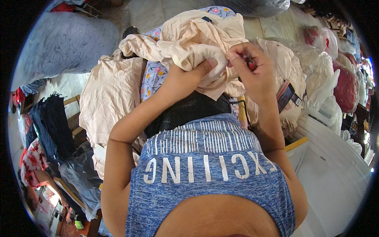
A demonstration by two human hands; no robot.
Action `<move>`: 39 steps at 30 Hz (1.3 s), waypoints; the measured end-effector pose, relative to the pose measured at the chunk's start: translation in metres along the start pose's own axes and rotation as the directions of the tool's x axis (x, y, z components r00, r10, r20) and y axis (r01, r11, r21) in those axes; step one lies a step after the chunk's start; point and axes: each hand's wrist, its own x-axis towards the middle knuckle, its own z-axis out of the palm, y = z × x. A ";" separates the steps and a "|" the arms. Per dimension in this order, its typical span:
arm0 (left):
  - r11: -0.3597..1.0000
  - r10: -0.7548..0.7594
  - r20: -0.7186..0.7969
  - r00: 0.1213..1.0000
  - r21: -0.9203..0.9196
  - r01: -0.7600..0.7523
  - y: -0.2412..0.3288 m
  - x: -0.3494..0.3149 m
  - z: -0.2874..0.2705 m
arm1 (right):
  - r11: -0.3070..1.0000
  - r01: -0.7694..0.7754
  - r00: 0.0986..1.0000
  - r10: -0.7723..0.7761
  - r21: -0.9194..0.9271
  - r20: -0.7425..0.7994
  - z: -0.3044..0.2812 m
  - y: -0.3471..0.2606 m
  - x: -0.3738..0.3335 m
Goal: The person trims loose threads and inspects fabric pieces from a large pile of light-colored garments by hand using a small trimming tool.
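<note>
Head view: both hands work at a bunched beige cloth (203, 55) above the lap.
From here I see the left hand (181, 83) with its grip clamped on the folds, thumb on top, while the right hand (260, 79) pinches the cloth's edge, a small red-and-dark thing (249, 63), too blurred to name, tucked in its palm. I'd say the left should hold the folds flat and taut close to that pinch, so the right can work along the edge without snagging other layers.
</note>
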 end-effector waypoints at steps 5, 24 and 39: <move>0.993 -0.021 -0.010 1.000 -0.115 0.020 -0.006 0.003 -0.002 | 1.000 0.021 0.994 -0.022 0.012 0.103 -0.016 -0.003 -0.001; 0.993 0.077 0.041 0.996 -0.097 -0.072 -0.007 0.001 -0.003 | 0.857 0.185 0.971 -0.085 -0.480 0.222 -0.008 -0.021 -0.006; 0.984 0.171 0.039 0.984 0.049 -0.173 -0.006 0.001 -0.001 | 0.719 0.220 0.974 -0.122 -0.659 0.192 -0.004 -0.029 -0.008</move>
